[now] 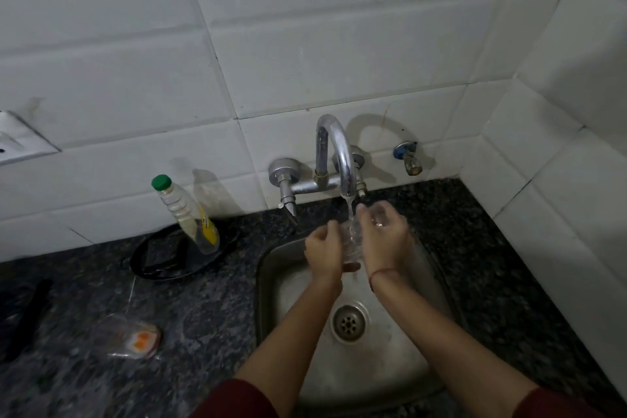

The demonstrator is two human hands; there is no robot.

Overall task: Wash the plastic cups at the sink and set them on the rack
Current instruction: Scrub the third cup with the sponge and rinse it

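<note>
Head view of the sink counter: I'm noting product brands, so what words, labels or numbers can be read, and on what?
Nothing is legible.
Yellow label on the green-capped bottle: printing too blurred to read.
Clear packet on the counter: orange marks only, no readable text.

I can barely make out the clear cup [353,241]: the left hand [324,249] and right hand [383,241] curl round it and cover most of its wall, and the running water blurs the rest. At the left edge a white fitting [13,142] is cut off. The dark strip [29,312] and the clear packet [130,336] on the counter [203,316] are smeared; I cannot identify either. The bottle [190,214] label is too small to read.
</note>
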